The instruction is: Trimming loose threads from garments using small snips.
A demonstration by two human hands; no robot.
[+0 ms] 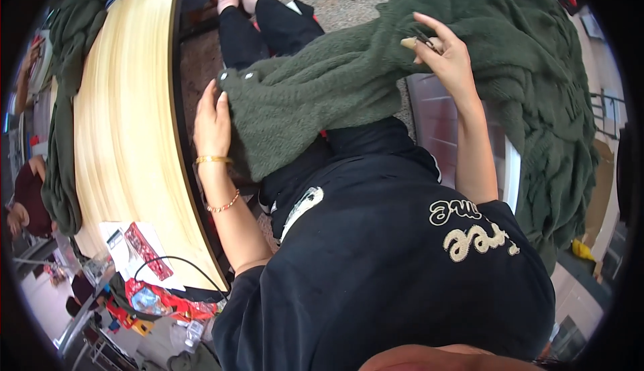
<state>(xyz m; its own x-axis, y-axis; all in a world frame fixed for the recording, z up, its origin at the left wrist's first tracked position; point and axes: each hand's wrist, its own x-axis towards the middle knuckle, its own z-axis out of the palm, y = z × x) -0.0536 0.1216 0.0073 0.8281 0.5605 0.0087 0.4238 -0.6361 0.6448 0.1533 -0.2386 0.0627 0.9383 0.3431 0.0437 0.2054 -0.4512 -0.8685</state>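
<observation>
A dark green fleece piece (288, 113) lies across my lap, its fuzzy folds running up to the right. Two small, pale round pieces, like buttons or snaps, sit at its left end. My left hand (213, 121) grips that end's left edge, partly hidden by the fleece. Over the folds on the right, my right hand (446, 56) has its index finger stretched out and its other fingers curled round a small tool (410, 43). The tool has a yellowish tip and dark parts; its exact kind is too small to make out.
A large heap of the same green fleece (550, 123) hangs at my right over a white-edged surface. On my left stands a pale wood-grain table (127, 123) with more green fleece (64, 129) along its far side. Papers and red packaging (178, 304) are at its near end. Another person's legs (251, 32) are ahead.
</observation>
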